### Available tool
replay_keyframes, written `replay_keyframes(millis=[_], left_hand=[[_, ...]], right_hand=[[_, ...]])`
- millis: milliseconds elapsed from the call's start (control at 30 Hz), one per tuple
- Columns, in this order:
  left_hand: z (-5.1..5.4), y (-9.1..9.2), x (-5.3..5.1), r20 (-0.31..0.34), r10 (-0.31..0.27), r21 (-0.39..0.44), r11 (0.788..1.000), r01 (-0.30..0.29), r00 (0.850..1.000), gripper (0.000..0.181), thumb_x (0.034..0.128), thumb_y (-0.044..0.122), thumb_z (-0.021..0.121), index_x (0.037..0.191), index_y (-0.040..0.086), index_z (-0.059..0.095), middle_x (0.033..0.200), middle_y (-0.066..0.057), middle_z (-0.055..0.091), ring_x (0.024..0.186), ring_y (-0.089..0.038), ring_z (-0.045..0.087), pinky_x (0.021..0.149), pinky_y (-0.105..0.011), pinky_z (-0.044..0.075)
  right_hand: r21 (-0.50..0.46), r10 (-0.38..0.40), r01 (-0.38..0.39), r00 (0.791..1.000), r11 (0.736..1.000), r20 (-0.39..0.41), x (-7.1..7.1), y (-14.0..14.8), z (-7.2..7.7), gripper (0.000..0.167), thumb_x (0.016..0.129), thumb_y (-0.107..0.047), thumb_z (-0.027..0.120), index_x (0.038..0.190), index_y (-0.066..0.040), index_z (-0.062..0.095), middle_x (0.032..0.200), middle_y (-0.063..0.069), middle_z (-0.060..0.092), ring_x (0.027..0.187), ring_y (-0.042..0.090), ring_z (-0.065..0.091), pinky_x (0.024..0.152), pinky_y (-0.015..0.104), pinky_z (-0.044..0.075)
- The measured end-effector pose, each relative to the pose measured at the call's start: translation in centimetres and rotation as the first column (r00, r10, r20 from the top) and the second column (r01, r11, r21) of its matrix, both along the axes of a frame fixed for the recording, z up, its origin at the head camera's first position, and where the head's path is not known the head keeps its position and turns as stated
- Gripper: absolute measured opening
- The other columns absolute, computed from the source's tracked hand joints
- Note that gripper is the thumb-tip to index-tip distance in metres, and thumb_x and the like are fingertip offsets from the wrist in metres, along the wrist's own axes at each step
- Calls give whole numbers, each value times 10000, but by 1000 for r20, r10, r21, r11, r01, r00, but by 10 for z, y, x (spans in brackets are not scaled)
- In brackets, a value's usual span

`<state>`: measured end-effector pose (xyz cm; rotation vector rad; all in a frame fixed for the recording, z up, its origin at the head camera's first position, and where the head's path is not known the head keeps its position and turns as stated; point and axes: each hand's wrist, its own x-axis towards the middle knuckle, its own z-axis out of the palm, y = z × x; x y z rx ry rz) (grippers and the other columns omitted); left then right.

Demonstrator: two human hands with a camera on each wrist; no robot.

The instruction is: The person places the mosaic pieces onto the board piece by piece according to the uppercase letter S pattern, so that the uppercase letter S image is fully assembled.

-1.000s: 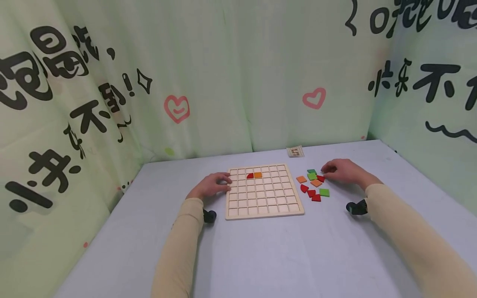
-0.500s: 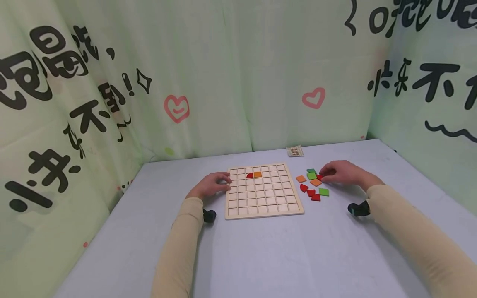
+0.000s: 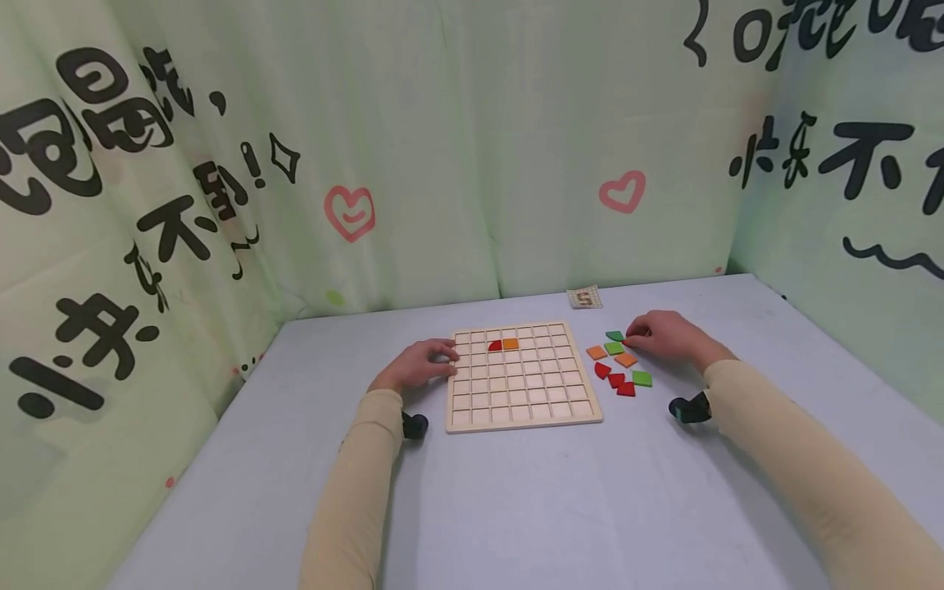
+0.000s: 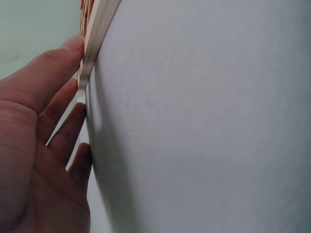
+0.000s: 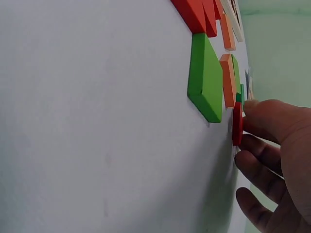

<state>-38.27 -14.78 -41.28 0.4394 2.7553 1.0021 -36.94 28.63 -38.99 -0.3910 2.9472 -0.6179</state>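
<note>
My left hand [image 3: 415, 366] rests at the left edge of a wooden grid board [image 3: 520, 393], its thumb and fingers spread along the rim. In the left wrist view the thumb [image 4: 60, 58] touches the board's edge [image 4: 99, 31]. On the board lie a red piece [image 3: 495, 346] with a curved side and an orange square tile [image 3: 510, 344]. Right of the board, my right hand [image 3: 673, 338] pinches a red tile [image 5: 237, 124] between thumb and fingers, low over the table. The fingers mostly hide this tile in the head view.
Beside the board lie loose green [image 3: 642, 378], orange [image 3: 596, 352] and red tiles [image 3: 625, 389]. Near the table's back edge sits a small patterned card [image 3: 585, 297]. A printed curtain [image 3: 442, 164] stands behind the white table [image 3: 516, 508].
My right hand has come in from the right to the red tile at the pile's right side, and both have shifted slightly back and left. The left hand and board stay put.
</note>
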Motion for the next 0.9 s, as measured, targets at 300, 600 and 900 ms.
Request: replay_keyframes(millis=[300,600,900], left_hand=[[0,0,1,3,-6,7,1000,6,1000,228,891,215,712,1100,124,711,1469,-12,486,1433,-258,307,1166,-448,242],[0,0,0,8,5,7,1000,-5,1000,231,890,221,716,1101,130,714,1464,-7,491,1434,-256,303,1166,-455,241],[0,0,-1,4,4,5,1000,-4,1000,231,888,223,719,1100,130,714,1464,-4,492,1435,-253,305,1167,-451,240]], right_hand=[[-9,22,-21,999,1000,29,-3,-1,-2,227,924,-62,627,1124,43,647,1050,170,647,1000,343,560,923,524,485],[-5,10,-10,1000,1000,17,-3,0,-1,233,929,-93,627,1114,47,639,1051,187,626,986,346,543,917,528,482],[17,-105,105,994,994,16,-5,7,-2,413,906,-119,661,1217,120,534,1146,298,567,1067,425,513,954,558,460]])
